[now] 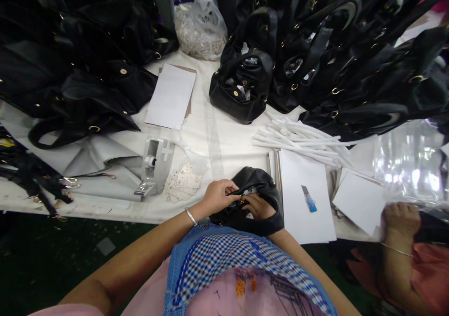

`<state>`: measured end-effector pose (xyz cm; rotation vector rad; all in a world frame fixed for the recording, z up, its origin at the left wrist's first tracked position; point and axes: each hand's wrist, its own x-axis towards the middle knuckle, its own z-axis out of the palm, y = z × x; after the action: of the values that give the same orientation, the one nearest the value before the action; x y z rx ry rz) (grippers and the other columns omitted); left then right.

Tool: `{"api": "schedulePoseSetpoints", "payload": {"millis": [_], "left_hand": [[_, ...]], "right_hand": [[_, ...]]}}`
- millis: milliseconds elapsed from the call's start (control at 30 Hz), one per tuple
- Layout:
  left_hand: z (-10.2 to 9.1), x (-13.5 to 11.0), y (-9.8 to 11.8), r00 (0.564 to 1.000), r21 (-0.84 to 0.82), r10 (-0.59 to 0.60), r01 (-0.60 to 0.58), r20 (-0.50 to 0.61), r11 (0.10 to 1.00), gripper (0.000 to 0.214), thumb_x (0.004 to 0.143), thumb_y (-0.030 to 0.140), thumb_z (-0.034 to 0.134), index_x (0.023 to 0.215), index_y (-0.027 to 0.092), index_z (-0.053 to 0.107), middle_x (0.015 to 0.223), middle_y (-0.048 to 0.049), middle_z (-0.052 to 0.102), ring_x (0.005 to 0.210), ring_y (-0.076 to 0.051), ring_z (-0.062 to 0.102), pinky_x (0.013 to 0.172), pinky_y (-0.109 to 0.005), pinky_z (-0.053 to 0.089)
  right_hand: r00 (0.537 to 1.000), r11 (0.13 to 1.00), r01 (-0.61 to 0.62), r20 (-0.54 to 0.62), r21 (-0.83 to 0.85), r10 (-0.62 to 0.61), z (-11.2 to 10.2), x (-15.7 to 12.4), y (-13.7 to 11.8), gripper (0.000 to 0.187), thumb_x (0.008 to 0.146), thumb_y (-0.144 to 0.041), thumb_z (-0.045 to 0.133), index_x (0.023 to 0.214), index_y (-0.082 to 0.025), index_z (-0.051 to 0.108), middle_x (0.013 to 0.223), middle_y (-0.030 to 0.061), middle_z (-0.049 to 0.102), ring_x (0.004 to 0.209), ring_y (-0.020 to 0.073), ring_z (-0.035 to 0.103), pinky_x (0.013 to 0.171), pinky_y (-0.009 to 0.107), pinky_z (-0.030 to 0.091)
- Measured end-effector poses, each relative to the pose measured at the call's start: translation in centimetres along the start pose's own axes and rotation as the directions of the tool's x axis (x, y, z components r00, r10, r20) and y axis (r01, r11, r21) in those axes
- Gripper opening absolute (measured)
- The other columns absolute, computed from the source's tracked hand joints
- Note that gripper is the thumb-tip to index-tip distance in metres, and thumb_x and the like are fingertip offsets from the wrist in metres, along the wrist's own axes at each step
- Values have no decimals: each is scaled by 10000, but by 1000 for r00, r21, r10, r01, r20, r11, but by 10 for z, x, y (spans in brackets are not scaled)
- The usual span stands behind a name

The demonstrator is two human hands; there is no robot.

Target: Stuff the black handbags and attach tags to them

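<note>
Head: black bag [245,225] around right fingers [253,204]

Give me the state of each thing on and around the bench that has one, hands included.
Black handbag in hand: mouth open
Left hand: fingers pinched at the handbag's opening
Right hand: partly inside the handbag, grip unclear
Handbag behind: upright, open
Clear plastic bag: filled with small pale pieces
White tubes: loosely piled
Blue-ended blade: lying flat, bare
White sheets: stacked
</note>
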<state>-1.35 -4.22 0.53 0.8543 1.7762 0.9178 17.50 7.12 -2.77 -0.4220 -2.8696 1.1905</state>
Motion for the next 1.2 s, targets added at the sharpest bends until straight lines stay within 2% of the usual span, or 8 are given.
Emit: {"api": "schedulePoseSetpoints", "payload": {"millis": [267,467,633,767,900,1033,1100,1200], "left_hand": [[-7,1,4,988,-79,30,-18,149,997,145,722,227,707,863,193,715,767,-1,704,685,-135,648,635,-221,491],[-11,9,-6,956,-268,-19,101,294,958,184,722,228,703,886,144,702,719,-16,696,662,-128,635,620,-218,492],[-10,11,-7,958,-160,-15,64,287,985,183,734,232,700,901,157,706,741,-24,710,675,-136,645,619,-221,497],[-9,10,-5,977,-18,39,-36,211,999,188,714,225,717,899,188,722,787,-21,715,705,-145,663,652,-229,514],[-14,6,-8,987,-89,13,1,162,996,233,767,311,679,963,194,728,867,-38,738,769,-167,684,705,-253,533],[-22,9,-16,996,-227,-59,71,60,971,333,848,432,566,965,163,725,945,-64,744,863,-201,677,782,-296,526],[-25,15,-18,997,-234,-43,56,62,971,342,838,446,574,927,153,725,931,-68,741,858,-205,668,775,-297,519],[-26,25,-12,990,-251,-36,70,138,965,349,842,452,561,908,144,711,861,-67,727,788,-186,658,712,-282,516]], "right_hand": [[953,956,-290,-76,53,293,-8,10,-13,114,791,-319,628,791,-206,612,727,24,647,723,201,603,663,317,488],[910,922,-383,-148,56,387,-6,14,-23,136,724,-290,633,708,-204,529,629,-1,550,658,170,532,567,276,393],[876,905,-405,-227,129,425,1,21,-27,180,698,-291,596,649,-216,440,596,-26,495,603,140,487,534,258,364],[876,897,-417,-201,147,439,2,28,-26,204,699,-267,614,639,-214,427,598,-30,499,599,132,495,532,247,380],[903,912,-378,-156,157,401,-4,25,-29,97,772,-250,604,752,-200,524,672,-8,571,631,149,553,566,257,454],[976,987,-122,-168,108,139,-14,-7,-33,199,882,-206,502,1045,-210,616,1003,77,667,900,207,644,743,307,542],[968,995,-37,-245,91,59,-16,-31,-33,269,906,-183,486,1143,-228,604,1099,90,656,991,212,641,807,313,549],[904,990,-81,-410,117,122,-9,-61,-30,289,905,-176,521,1173,-251,598,1036,75,675,960,201,658,839,319,558]]}}
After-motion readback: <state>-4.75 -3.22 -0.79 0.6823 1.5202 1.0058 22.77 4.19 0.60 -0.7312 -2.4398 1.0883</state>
